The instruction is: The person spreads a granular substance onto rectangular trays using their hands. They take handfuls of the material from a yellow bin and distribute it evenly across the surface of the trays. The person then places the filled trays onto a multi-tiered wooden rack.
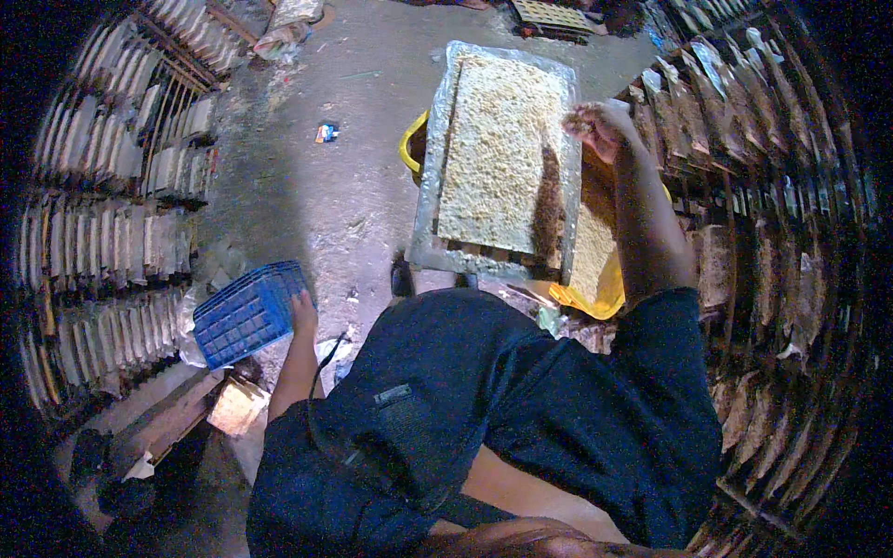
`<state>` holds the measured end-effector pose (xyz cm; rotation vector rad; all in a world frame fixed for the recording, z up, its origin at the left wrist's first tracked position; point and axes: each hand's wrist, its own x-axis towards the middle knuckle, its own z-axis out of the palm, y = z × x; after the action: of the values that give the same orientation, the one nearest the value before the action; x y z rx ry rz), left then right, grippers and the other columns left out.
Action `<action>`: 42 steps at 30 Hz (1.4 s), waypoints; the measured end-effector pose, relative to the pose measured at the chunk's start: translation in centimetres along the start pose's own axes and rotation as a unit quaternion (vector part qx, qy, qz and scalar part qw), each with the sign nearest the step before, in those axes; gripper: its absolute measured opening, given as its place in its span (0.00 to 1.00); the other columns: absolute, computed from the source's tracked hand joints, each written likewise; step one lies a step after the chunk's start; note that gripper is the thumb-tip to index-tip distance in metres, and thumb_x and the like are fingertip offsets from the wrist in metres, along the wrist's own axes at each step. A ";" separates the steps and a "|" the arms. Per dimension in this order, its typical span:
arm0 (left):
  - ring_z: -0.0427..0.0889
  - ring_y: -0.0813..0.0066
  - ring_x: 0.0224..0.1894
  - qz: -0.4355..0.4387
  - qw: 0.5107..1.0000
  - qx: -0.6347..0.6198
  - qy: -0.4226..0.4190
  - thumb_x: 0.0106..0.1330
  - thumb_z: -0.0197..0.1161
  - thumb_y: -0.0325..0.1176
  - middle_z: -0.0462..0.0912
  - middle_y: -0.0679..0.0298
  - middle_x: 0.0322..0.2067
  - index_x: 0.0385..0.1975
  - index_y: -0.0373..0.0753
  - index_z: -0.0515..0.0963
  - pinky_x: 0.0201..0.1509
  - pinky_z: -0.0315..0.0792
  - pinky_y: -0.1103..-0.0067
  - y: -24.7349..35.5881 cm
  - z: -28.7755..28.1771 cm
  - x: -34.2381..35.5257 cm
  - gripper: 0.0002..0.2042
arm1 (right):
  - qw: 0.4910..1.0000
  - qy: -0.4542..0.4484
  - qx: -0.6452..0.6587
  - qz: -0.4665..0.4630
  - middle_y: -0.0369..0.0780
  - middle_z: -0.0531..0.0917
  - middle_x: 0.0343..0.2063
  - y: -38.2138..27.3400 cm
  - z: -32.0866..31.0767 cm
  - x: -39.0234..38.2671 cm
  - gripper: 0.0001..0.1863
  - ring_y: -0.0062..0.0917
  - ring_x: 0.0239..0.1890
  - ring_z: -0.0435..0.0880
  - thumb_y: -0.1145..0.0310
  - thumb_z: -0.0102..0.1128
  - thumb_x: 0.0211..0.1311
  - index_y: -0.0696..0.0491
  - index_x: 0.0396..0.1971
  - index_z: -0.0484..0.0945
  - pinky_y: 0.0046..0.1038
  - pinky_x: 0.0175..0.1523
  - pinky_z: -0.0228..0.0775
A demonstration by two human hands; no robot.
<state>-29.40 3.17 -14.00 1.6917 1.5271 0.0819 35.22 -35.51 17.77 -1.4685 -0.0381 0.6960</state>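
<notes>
My left hand (301, 312), low on the left, grips the side of a blue plastic crate (246, 314) with a grid pattern, which hangs tilted over the floor. In front of me and to the right, a plastic-lined tray (427, 244) carries a thick, even layer of pale beans or grains (493, 149). My right hand (600, 130) is over the tray's right edge, its fingers curled together; what they hold, if anything, cannot be made out. Its shadow falls across the layer. Beneath the tray is a yellow tub (609, 296) with more pale grains (592, 246), partly covered by the tray.
Racks (112, 232) packed with wrapped flat slabs line the left side. Similar racks (744, 139) stand close on the right. A small colourful packet (326, 132) lies on the concrete floor (326, 200). At the far end are a slatted tray (551, 16) and a crumpled sack (284, 37).
</notes>
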 end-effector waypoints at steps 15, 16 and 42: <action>0.56 0.46 0.68 -0.100 0.983 0.130 -0.076 0.65 0.45 0.62 0.55 0.43 0.66 0.69 0.37 0.50 0.69 0.52 0.64 -0.6 -0.8 -2.9 0.41 | 0.994 -0.095 -0.048 0.035 0.48 0.82 0.38 5.7 6.3 -19.1 0.11 0.36 0.41 0.83 0.80 0.55 0.56 0.64 0.40 0.74 0.32 0.49 0.78; 0.56 0.46 0.68 -0.115 0.983 0.124 -0.074 0.65 0.46 0.61 0.55 0.43 0.66 0.69 0.37 0.50 0.70 0.52 0.64 -0.9 -1.1 -3.3 0.41 | 0.995 -0.088 -0.029 0.032 0.48 0.82 0.39 5.7 6.9 -19.7 0.11 0.36 0.41 0.83 0.80 0.55 0.55 0.64 0.40 0.74 0.32 0.49 0.78; 0.58 0.48 0.68 -0.166 0.975 0.106 -0.106 0.62 0.54 0.59 0.59 0.41 0.64 0.67 0.32 0.52 0.69 0.53 0.67 -5.4 -2.0 -9.3 0.42 | 0.957 0.055 -0.191 -0.213 0.36 0.82 0.39 8.9 1.4 -18.8 0.12 0.21 0.39 0.80 0.71 0.55 0.63 0.58 0.46 0.78 0.24 0.47 0.72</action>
<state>-37.12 -4.15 -11.63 1.5242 1.6749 -0.4378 15.80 -43.19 17.07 -1.7901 -0.4112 0.2590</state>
